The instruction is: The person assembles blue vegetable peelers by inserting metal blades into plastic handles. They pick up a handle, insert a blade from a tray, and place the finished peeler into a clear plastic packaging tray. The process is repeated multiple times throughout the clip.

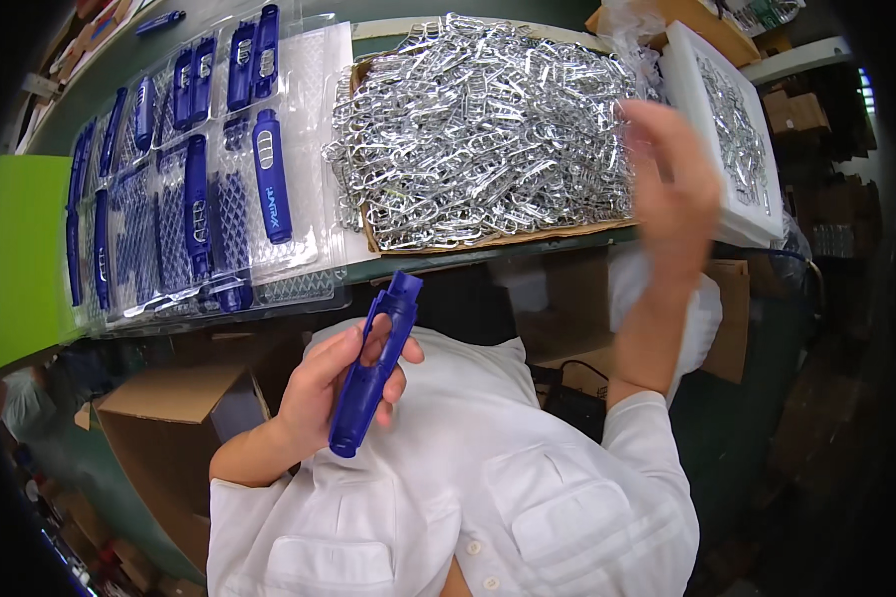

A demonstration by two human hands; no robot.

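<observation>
My left hand [314,388] is closed around a long blue plastic housing [360,393], held tilted in front of my shirt with an opening along its side. Smeared by motion, my right hand [675,184] is over the right edge of a heap of shiny metal clips [498,129]. Its fingers look bent, but whether they hold a clip cannot be made out. The heap fills a shallow cardboard box [488,242] on the bench. To its left, clear plastic trays [314,139] carry several blue housings, including one [271,179] with a metal clip showing in its oval window.
A white foam tray [695,124] with more metal parts stands right of the heap. A bright green sheet [20,259] lies at the far left. Below the bench edge are an open carton [174,393] on the left and another cardboard box [732,323] on the right.
</observation>
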